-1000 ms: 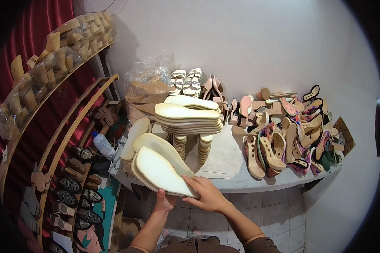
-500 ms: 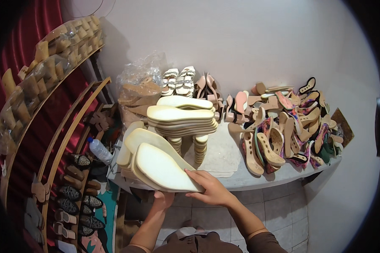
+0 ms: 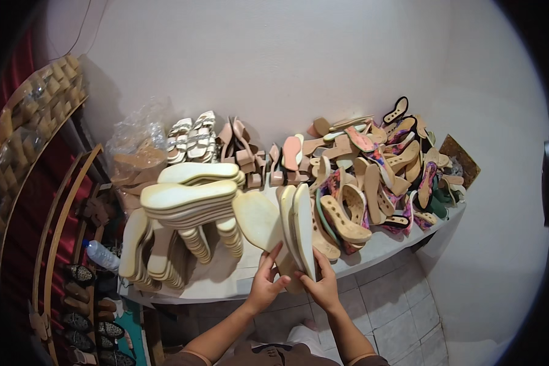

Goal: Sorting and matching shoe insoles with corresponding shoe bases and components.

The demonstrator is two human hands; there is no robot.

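Observation:
Between my two hands I hold several cream shoe soles point(image 3: 302, 226), raised in front of the table and standing nearly on edge. My left hand point(image 3: 267, 283) grips their lower left side, by the sole point(image 3: 257, 221) that fans out leftward with its broad face showing. On the right side, my right hand point(image 3: 321, 285) has its fingers wrapped round the lower ends, thumb towards the middle. To the left, a stack of similar soles point(image 3: 189, 196) lies flat atop standing piles. More soles point(image 3: 165, 253) lean together in rows at the table's front left.
A white-covered table point(image 3: 372, 263) runs along the wall. Its right side holds a heap of sandal soles and wedges point(image 3: 348, 219). Finished white sandals point(image 3: 200, 139) and a plastic bag point(image 3: 137, 137) stand behind. Shoe racks point(image 3: 61, 232) with a water bottle point(image 3: 102, 256) are at left.
The held soles have moved right, away from the left rows, and turned from lying tilted to nearly on edge. Both hands now flank their lower ends. The view has swung right.

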